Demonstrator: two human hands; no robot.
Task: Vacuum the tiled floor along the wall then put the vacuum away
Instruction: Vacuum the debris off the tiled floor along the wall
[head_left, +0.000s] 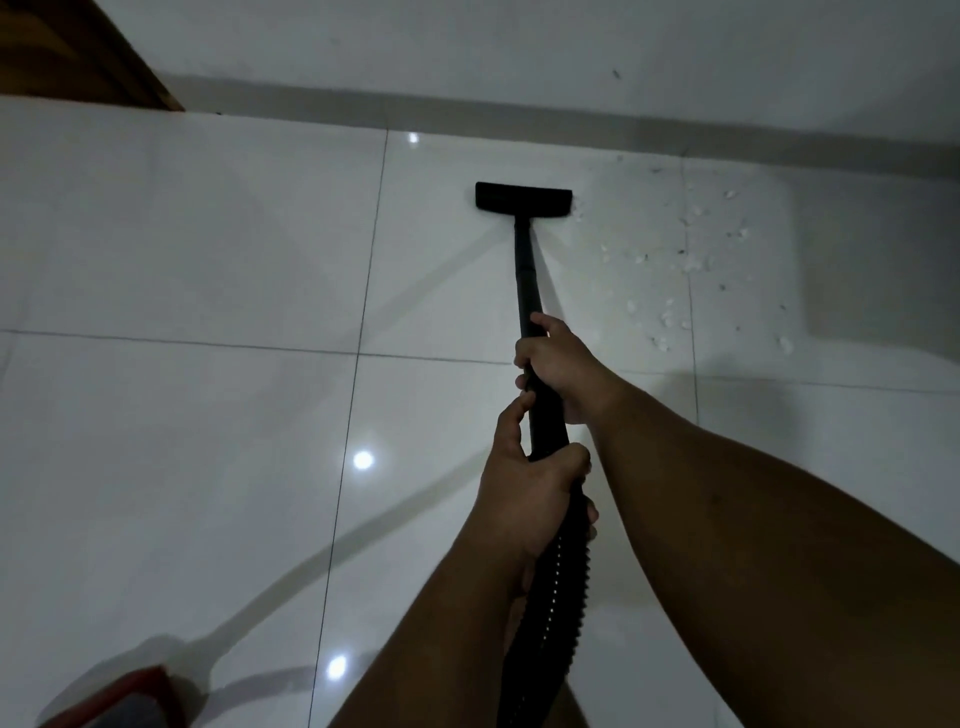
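**Here, both hands on the vacuum wand near the wall**

Head view: the black vacuum wand (524, 280) runs up the middle of the picture, from the hands to its flat floor nozzle (523, 198), which sits on the glossy white tiled floor (208, 260) near the foot of the wall (519, 47). The right hand (558, 364) grips the wand higher along the tube, fingers curled round it from the right. The left hand (530, 488) wraps the thicker lower end, just where the ribbed black hose (558, 587) joins and drops toward the bottom edge; the thumb lies along the left side of the tube. The two hands sit close together, the right one farther from the body.

To the right of the nozzle, small white scraps and dark specks (691, 260) lie scattered over the tiles, the nearest just beside the nozzle's right end. A brown wooden edge (78, 52) fills the top left corner. A red object (130, 696), blurred, shows in the bottom left corner.
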